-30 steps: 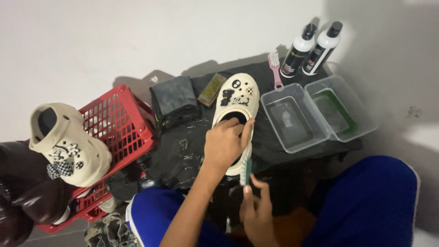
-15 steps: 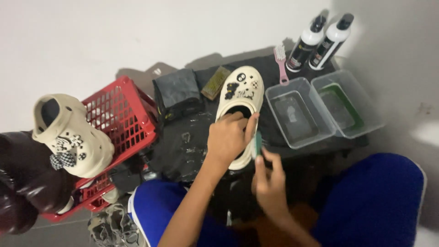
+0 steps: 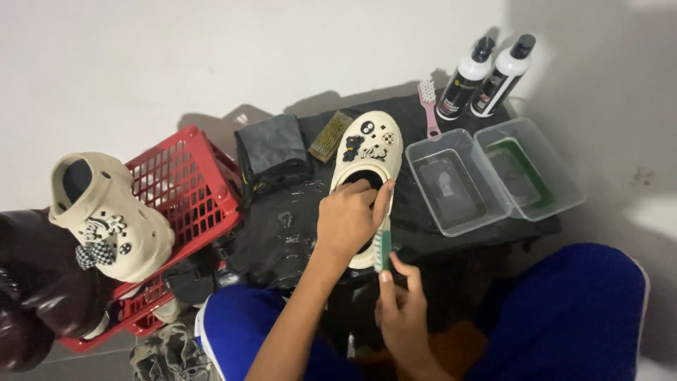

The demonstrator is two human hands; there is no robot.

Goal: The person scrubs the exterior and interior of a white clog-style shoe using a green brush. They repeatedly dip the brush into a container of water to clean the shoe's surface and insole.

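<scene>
At frame centre I see my left hand (image 3: 347, 220) gripping the cream clog (image 3: 367, 159), fingers curled into its opening; my right hand (image 3: 402, 310) pinches a green brush (image 3: 383, 243) against its side.

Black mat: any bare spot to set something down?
Free: black mat between folded cloth and left hand. Crowded: right side, two clear tubs against cream clog, bottles behind; right hand works green brush at the front edge.
</scene>
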